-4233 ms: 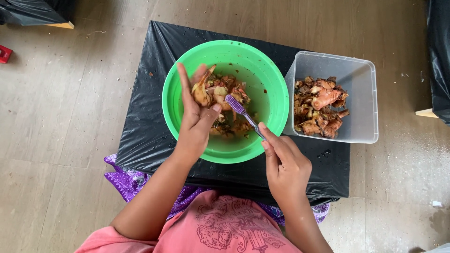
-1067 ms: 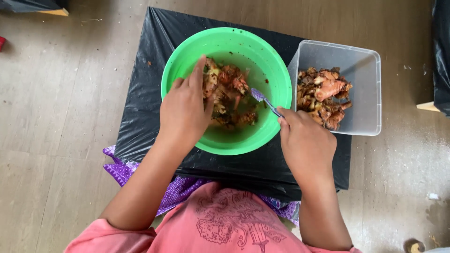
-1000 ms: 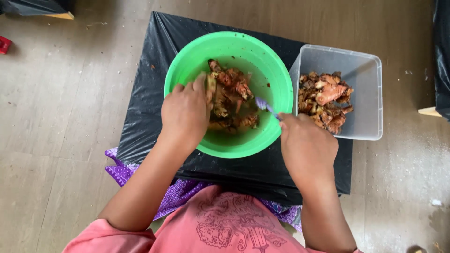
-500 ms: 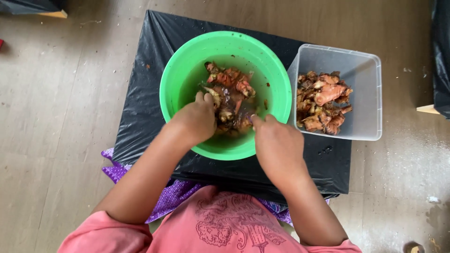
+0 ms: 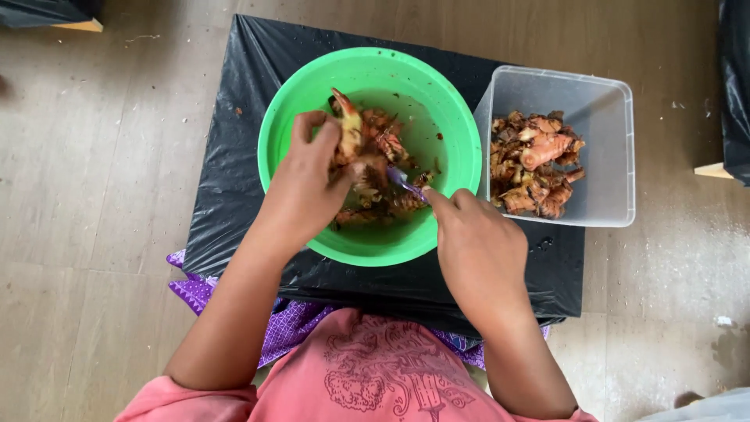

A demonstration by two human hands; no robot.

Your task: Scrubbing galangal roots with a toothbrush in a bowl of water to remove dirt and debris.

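nearest to me, i am seeing a salmon-pink printed shirt (image 5: 367, 383) and a purple patterned cloth (image 5: 289, 320) lying under its front edge. just beyond, my right hand (image 5: 476, 250) is gripping a small purple-handled knife (image 5: 406, 182), fingers closed tight around the handle; the knife's long axis is running from lower right to upper left, its tip pointing up-left into the pile. my left hand (image 5: 305, 184) is clamping a knobbly brown-orange root piece (image 5: 349, 133), fingers curled around it; the piece is standing roughly along the near-far line, its pointed pinkish end aiming away from me toward the far rim. both hands are working inside a round bright green plastic bowl (image 5: 367, 70), over more brown root pieces (image 5: 375, 203) lying on its bottom. just beside the bowl on the right, touching or nearly touching its rim, a clear rectangular plastic tub (image 5: 605, 156) is holding a heap of reddish-brown root chunks (image 5: 535, 164). both containers are sitting on a black plastic sheet (image 5: 234, 156) draped over a low block. around it, a worn grey-brown wooden floor (image 5: 94, 195) is spreading out.
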